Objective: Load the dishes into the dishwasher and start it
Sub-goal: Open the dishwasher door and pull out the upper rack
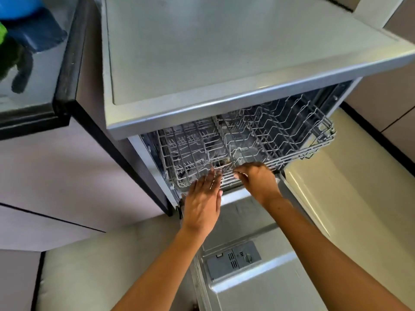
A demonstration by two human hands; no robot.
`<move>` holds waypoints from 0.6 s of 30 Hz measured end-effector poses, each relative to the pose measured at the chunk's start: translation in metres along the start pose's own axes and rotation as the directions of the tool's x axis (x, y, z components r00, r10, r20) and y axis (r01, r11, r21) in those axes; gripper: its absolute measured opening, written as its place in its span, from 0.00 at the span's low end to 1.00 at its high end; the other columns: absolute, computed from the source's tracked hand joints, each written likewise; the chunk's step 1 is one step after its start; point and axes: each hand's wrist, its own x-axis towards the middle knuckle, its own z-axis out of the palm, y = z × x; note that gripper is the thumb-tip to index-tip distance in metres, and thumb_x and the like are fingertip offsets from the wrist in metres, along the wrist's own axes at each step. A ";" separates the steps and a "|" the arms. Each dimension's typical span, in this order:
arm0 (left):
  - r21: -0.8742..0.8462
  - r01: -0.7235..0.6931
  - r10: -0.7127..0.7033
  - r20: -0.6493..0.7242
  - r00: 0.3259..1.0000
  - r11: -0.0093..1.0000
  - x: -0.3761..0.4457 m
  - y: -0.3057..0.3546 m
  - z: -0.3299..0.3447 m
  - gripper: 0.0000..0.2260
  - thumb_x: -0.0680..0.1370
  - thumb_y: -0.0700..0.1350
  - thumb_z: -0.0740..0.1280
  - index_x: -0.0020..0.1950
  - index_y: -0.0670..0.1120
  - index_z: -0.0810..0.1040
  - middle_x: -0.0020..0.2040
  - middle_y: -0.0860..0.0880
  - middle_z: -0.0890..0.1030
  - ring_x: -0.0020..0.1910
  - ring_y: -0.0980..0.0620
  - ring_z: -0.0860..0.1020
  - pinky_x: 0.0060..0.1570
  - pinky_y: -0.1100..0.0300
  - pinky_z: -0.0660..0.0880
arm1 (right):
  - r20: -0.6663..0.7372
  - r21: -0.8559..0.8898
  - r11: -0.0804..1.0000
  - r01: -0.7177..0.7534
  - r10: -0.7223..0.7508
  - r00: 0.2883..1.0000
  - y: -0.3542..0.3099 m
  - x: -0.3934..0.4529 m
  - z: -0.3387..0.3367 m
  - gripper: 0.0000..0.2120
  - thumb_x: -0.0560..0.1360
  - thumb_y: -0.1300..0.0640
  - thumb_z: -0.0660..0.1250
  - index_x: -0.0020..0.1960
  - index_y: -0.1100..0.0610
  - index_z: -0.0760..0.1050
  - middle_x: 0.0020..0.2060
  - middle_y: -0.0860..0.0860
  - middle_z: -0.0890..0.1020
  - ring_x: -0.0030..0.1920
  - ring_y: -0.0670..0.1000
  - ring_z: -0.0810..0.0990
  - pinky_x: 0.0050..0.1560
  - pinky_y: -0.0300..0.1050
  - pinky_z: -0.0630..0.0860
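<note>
Two hands are reaching to the front rim of the rack (258, 140), a grey wire basket of bare tines sitting partly out of the dishwasher (202, 63). The left hand (203, 199) is lying flat with straight fingers touching the rim, gripping nothing. The right hand (258, 178) is curling its fingers over the rim just beside them. Below both wrists the door (247, 286) is lying open, showing its grey dispenser (233, 259).

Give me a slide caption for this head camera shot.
Both hands, left hand flat and right hand curled, on the front rim of the empty upper rack above the open dishwasher door.
</note>
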 end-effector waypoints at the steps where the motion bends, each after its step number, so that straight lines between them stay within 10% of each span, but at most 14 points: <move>1: 0.004 0.002 -0.002 0.006 1.000 1.000 -0.014 0.012 -0.001 0.21 0.76 0.43 0.67 0.69 0.42 0.72 0.67 0.42 0.74 0.62 0.43 0.76 0.62 0.47 0.73 | -0.016 -0.005 1.000 0.011 -0.011 1.000 0.002 -0.017 -0.003 0.06 0.73 0.59 0.69 0.49 0.56 0.83 0.42 0.56 0.85 0.42 0.59 0.82 0.49 0.52 0.77; 18: 0.075 -0.165 0.152 0.158 0.976 0.983 -0.161 0.129 -0.043 0.33 0.42 0.34 0.80 0.46 0.47 0.86 0.42 0.51 0.85 0.29 0.56 0.81 0.19 0.67 0.70 | 0.026 -0.058 0.998 0.033 -0.031 0.999 0.010 -0.223 -0.036 0.07 0.65 0.59 0.77 0.40 0.50 0.82 0.34 0.46 0.83 0.36 0.49 0.82 0.48 0.46 0.78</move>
